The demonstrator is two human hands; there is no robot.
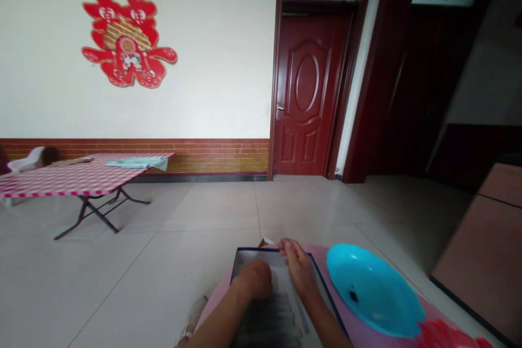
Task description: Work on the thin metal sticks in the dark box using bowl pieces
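Note:
A shallow box [324, 283] with a dark blue rim and pale inside lies on a pink surface at the bottom centre. Inside it are several blurred, elongated grey items [271, 318]. My left hand [258, 278] reaches into the box on the left, its fingers curled downward; what they hold, if anything, is hidden. Over the box's far right edge is my right hand [297, 263], fingers bent together near the rim, and the space between them is too small to make out.
Right of the box, a blue basin [379, 293] holds a small dark object [354, 296]. Red material [446, 336] lies beside it. A checkered table [77, 176] stands at the left, and a brownish piece of furniture [485, 244] at the right.

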